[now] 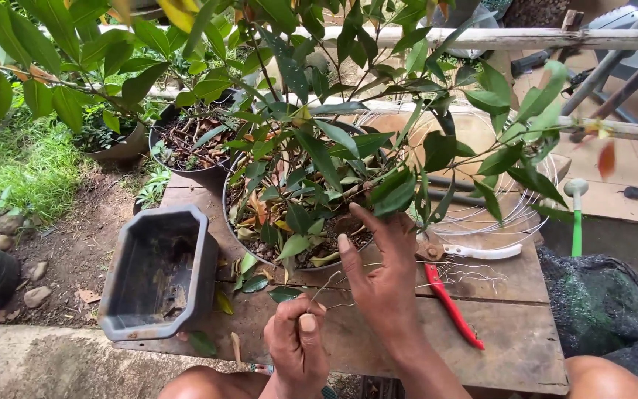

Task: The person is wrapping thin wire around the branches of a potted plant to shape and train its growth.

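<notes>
We saw both hands working at the near edge of the wooden bench [511, 347]. Left hand [297, 343] was clenched, thumb on top, its grip pinching a thin wire [334, 288] that ran up toward the plant. Right hand [382, 284] was released, fingers spread and raised, palm facing left, just beside the rim of the round pot [232, 214]; we could not tell whether it touched the wire. The round pot sat mid-bench, holding a leafy shrub [319, 148] whose branches spread over most of the bench; fallen leaves lay on its soil. An empty grey rectangular planter [160, 273] stood at the bench's left edge, tilted slightly, just beside the round pot. Pruning shears [452, 284] with one red and one white handle lay right of the right hand, near the middle of the bench, jaws toward the pot. A coil of bare wire [496, 214] lay behind the shears toward the far right corner, partly under the foliage. A second dark pot [186, 140] of dry litter stood at the far left corner, touching the round pot or very nearly. A green-handled tool [576, 214] stood off the right edge.
</notes>
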